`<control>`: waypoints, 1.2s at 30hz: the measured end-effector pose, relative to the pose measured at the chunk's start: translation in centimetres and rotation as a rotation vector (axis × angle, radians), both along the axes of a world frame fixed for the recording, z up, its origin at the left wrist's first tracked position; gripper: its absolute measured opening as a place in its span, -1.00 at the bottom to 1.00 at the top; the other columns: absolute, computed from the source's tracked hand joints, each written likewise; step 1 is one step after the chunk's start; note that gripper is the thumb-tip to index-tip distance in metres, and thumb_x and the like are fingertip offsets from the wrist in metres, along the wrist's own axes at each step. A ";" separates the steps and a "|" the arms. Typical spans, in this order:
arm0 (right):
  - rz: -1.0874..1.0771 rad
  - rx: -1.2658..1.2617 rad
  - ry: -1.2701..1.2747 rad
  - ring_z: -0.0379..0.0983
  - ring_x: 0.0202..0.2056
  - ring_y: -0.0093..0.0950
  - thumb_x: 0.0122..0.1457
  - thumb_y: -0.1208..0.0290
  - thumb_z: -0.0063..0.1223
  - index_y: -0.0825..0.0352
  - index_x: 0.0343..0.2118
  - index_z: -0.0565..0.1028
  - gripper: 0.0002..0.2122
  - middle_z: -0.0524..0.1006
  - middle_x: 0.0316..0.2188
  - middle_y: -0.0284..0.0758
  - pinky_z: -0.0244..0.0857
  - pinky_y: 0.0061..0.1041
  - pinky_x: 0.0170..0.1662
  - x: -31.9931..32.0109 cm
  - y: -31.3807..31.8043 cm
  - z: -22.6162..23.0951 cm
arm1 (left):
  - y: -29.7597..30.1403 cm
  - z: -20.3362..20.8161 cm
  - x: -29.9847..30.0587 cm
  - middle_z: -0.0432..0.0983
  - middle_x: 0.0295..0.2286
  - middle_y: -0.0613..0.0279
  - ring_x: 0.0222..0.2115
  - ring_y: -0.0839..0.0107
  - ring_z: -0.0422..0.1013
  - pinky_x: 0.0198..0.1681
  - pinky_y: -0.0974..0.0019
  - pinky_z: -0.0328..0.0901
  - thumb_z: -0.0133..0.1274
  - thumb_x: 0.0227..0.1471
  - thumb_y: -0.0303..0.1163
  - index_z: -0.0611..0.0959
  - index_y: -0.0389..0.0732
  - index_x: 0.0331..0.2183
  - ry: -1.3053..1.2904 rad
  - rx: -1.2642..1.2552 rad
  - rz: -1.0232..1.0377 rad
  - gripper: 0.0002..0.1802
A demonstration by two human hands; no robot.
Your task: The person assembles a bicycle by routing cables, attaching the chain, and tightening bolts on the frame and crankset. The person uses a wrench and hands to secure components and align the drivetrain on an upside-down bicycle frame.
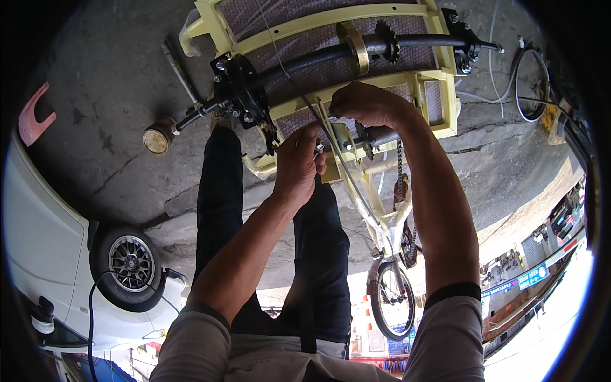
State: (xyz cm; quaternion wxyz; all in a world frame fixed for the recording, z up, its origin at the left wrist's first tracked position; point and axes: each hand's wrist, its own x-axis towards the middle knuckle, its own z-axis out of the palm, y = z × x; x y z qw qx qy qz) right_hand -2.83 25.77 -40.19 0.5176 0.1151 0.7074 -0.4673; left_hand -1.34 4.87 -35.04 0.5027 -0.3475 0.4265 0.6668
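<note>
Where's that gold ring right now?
In the upper middle of the head view: the gold ring circles the black axle, just left of a toothed wheel and above the right hand.

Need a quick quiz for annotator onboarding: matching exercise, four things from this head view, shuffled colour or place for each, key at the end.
Things:
1. Frame
2. Gold ring
3. Forked piece
4. Car wheel

Colour or place:
A. Pink
B. At the white car, lower left
C. Pale yellow
D. Around the black axle

Pairs: 1-C, 2-D, 3-A, 4-B
</note>
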 end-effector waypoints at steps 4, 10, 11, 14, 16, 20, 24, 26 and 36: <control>0.060 -0.032 0.085 0.44 -0.43 -0.28 0.09 0.22 -0.07 0.39 -0.39 0.52 -0.72 0.50 -0.49 -0.11 0.28 -0.34 -0.26 -0.4 0.3 0.3 | 0.0 0.0 0.0 0.35 -0.53 0.45 -0.57 0.62 0.26 -0.53 0.44 0.14 0.06 0.15 -0.13 0.53 -0.19 -0.09 -0.007 -0.008 -0.001 -0.61; -0.024 -0.002 -0.010 0.42 -0.43 -0.33 0.10 0.25 -0.06 0.40 -0.38 0.52 -0.73 0.50 -0.50 -0.14 0.28 -0.36 -0.26 -0.3 -0.1 0.3 | 0.0 0.2 -0.2 0.35 -0.52 0.46 -0.57 0.62 0.25 -0.52 0.44 0.14 0.07 0.14 -0.13 0.53 -0.18 -0.08 -0.018 -0.014 -0.015 -0.60; -0.066 0.009 -0.082 0.42 -0.43 -0.34 0.10 0.25 -0.06 0.40 -0.37 0.51 -0.73 0.50 -0.50 -0.14 0.28 -0.36 -0.26 -0.1 -0.3 0.3 | 0.0 0.2 -0.2 0.35 -0.52 0.47 -0.57 0.62 0.25 -0.51 0.45 0.14 0.07 0.14 -0.13 0.53 -0.17 -0.08 -0.025 -0.021 -0.018 -0.60; -0.041 -0.013 0.019 0.41 -0.43 -0.35 0.11 0.26 -0.06 0.41 -0.37 0.51 -0.73 0.51 -0.50 -0.16 0.27 -0.36 -0.26 0.1 0.0 0.2 | 0.0 0.2 -0.2 0.36 -0.51 0.47 -0.56 0.62 0.24 -0.50 0.46 0.13 0.08 0.14 -0.11 0.54 -0.16 -0.08 -0.028 -0.022 -0.019 -0.60; -0.008 -0.056 0.093 0.42 -0.43 -0.34 0.10 0.25 -0.05 0.40 -0.38 0.52 -0.73 0.50 -0.50 -0.15 0.27 -0.36 -0.27 0.0 0.2 0.2 | 0.1 0.1 -0.2 0.36 -0.50 0.48 -0.56 0.62 0.23 -0.49 0.46 0.13 0.08 0.13 -0.11 0.54 -0.16 -0.08 -0.027 -0.036 -0.026 -0.60; 0.099 -0.088 0.129 0.43 -0.43 -0.32 0.09 0.23 -0.04 0.40 -0.40 0.51 -0.72 0.50 -0.50 -0.14 0.26 -0.34 -0.28 -0.7 0.7 0.5 | 0.1 0.2 -0.4 0.37 -0.48 0.47 -0.55 0.62 0.23 -0.50 0.45 0.13 0.07 0.14 -0.11 0.55 -0.14 -0.10 -0.031 -0.034 -0.044 -0.62; 0.116 -0.043 0.082 0.50 -0.32 -0.22 0.06 0.24 0.00 0.38 -0.33 0.56 -0.72 0.55 -0.37 -0.08 0.31 -0.30 -0.21 -0.9 0.7 0.8 | 0.4 0.3 -0.5 0.35 -0.51 0.44 -0.59 0.62 0.23 -0.55 0.47 0.14 0.07 0.14 -0.12 0.55 -0.17 -0.13 -0.019 -0.060 -0.027 -0.63; 0.088 -0.023 0.093 0.50 -0.31 -0.22 0.06 0.23 0.01 0.37 -0.32 0.56 -0.71 0.56 -0.37 -0.09 0.31 -0.29 -0.21 -0.6 0.7 0.8 | 0.7 0.3 -0.3 0.32 -0.56 0.39 -0.66 0.64 0.24 -0.65 0.51 0.15 0.06 0.16 -0.15 0.56 -0.25 -0.17 -0.007 -0.103 0.006 -0.64; 0.047 -0.027 0.053 0.52 -0.32 -0.27 0.03 0.25 0.03 0.26 -0.24 0.58 -0.72 0.58 -0.39 -0.14 0.34 -0.35 -0.21 0.1 0.5 0.2 | 0.6 0.1 -0.3 0.31 -0.54 0.40 -0.65 0.63 0.24 -0.64 0.51 0.15 0.04 0.17 -0.16 0.55 -0.25 -0.16 0.023 -0.076 -0.005 -0.65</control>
